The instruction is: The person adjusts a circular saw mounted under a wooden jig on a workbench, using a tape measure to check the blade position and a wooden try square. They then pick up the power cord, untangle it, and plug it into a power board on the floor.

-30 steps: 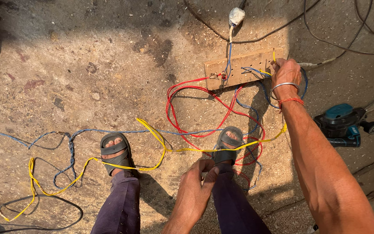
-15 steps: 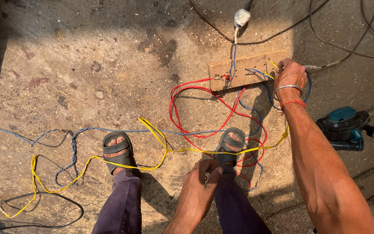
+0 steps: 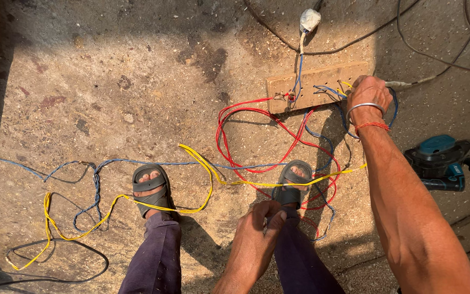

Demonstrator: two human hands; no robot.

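The drilled rectangular wooden board (image 3: 317, 86) lies flat on the dusty concrete floor (image 3: 110, 81), and the right hand (image 3: 369, 92), silver bangle and red thread at the wrist, sits curled on its right end among thin blue and yellow wires; what the fingers pinch, I cannot tell. Red wire loops (image 3: 246, 136) spill from the board toward the right sandal (image 3: 292, 182), where the left hand (image 3: 259, 231) pinches closed by the trouser leg. A long yellow wire (image 3: 202, 169) trails left past the left sandal (image 3: 150, 188), and a teal power tool (image 3: 441, 160) rests well right.
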